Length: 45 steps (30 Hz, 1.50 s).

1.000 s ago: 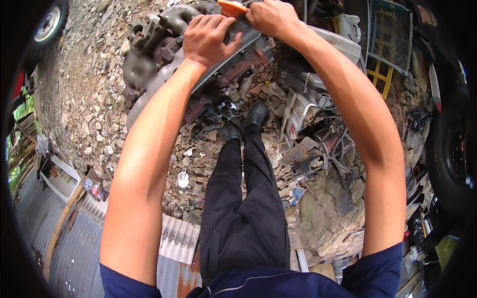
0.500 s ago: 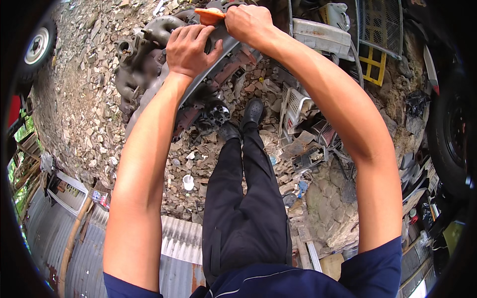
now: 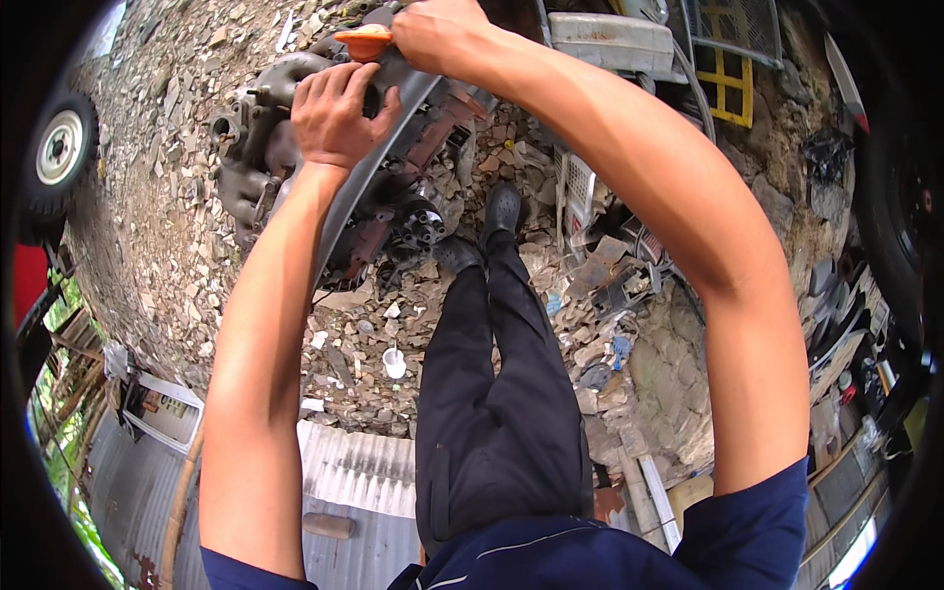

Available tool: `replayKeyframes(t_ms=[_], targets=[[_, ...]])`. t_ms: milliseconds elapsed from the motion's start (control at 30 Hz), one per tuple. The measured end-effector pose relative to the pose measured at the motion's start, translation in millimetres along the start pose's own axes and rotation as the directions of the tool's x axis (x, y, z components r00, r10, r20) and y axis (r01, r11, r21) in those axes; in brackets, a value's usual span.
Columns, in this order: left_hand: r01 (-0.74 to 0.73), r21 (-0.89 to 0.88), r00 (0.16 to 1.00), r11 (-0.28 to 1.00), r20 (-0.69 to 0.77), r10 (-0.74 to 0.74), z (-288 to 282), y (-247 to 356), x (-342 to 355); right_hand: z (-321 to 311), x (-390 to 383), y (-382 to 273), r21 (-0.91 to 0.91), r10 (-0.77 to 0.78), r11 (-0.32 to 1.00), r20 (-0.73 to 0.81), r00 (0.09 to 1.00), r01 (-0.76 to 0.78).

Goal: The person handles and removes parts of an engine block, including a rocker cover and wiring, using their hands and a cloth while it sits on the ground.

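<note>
At the top of the head view lies a dark grey metal engine part (image 3: 292, 74) with curved, manifold-like pipes and a long grey cover. My left hand (image 3: 339, 116) rests on its upper side, fingers stretched out and thumb apart, holding nothing. Beyond its fingertips is an orange, cup-shaped piece (image 3: 364, 42) with a flared rim. Beside that piece my right hand (image 3: 438, 37) is closed in a fist. Whatever it grips is hidden by the fingers; I cannot tell whether it holds the orange piece or only touches it.
Broken stone and tile cover the ground, with a white cup (image 3: 393, 363) on it. On the right are a grey metal box (image 3: 612, 45), a yellow crate (image 3: 729, 93) and a white basket (image 3: 578, 192). Corrugated sheets (image 3: 359, 470) lie nearest me. A wheel (image 3: 61, 147) stands far left.
My view has shifted, so the engine part and both hands appear farther left. The left hand stays spread on the metal, and the right fist stays beside the orange piece.
</note>
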<state>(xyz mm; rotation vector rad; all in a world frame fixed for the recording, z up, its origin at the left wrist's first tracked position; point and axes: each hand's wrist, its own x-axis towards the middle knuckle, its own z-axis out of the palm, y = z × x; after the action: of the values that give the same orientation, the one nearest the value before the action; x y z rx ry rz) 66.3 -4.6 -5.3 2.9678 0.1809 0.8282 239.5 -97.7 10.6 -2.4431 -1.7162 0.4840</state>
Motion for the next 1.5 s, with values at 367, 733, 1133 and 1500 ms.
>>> replayKeyframes(t_ms=[367,733,1133,1500], targets=[[0.152,-0.422,0.979,0.893,-0.062,-0.196,-20.5,-0.9,-4.9,99.0,-66.5,-53.7,0.843,0.532,-0.427,0.528,0.662,-0.328],[0.187,-0.626,-0.289,-0.757,0.701,-0.652,-81.5,89.7,-195.8,164.6,-47.9,-116.4,0.832,0.735,-0.551,0.524,0.431,-0.071],[0.041,-0.694,-0.293,-0.719,0.680,-0.673,-81.9,47.1,-158.6,104.5,-59.8,-147.3,0.811,0.741,-0.579,0.568,0.357,-0.089],[-0.159,-0.594,-0.293,-0.788,0.791,-0.537,-90.3,24.7,-172.0,102.7,-50.9,-156.5,0.835,0.769,-0.540,0.540,0.341,-0.104]])
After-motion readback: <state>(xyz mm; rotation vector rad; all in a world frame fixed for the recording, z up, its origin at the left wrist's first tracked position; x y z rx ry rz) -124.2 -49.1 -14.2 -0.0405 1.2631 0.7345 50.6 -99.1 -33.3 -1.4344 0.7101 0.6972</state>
